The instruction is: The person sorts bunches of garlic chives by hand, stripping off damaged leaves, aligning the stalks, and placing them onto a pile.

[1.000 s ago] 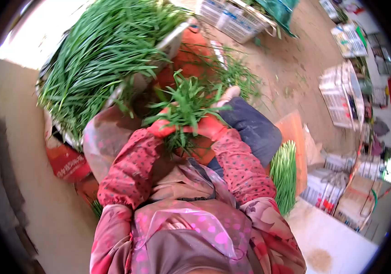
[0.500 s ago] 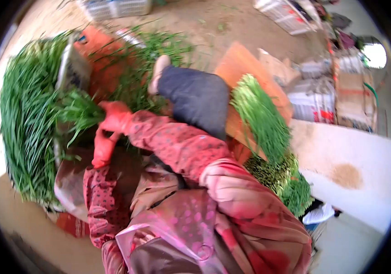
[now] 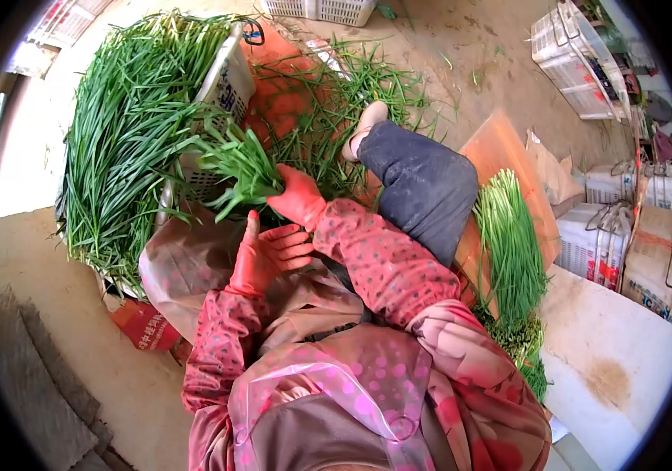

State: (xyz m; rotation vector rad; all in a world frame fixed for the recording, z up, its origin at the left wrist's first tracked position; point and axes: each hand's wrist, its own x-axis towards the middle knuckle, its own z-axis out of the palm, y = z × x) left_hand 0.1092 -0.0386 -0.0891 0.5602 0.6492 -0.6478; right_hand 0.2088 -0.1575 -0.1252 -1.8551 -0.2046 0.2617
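My right hand point(image 3: 301, 198), in a red glove, grips a small bunch of green leafy stalks point(image 3: 243, 169) whose leafy end points up and left. Just below it, my left hand point(image 3: 267, 255) is gloved too, palm up with fingers spread and nothing in it. A large heap of long green stalks point(image 3: 128, 133) fills a white crate point(image 3: 230, 86) at the left, close to the bunch. Loose green leaves point(image 3: 367, 86) lie scattered on orange cloth and the floor beyond my hands.
On the right, a neat bundle of green stalks point(image 3: 511, 243) rests against an orange board point(image 3: 508, 149), above a pale slab point(image 3: 587, 345). White crates point(image 3: 579, 63) and wrapped boxes point(image 3: 591, 235) stand farther right. My bent knee point(image 3: 438, 173) lies between.
Both hands have moved left from the lap, where they were together among the leaves. The bunch is now in my right hand alone, and my left hand has opened below it.
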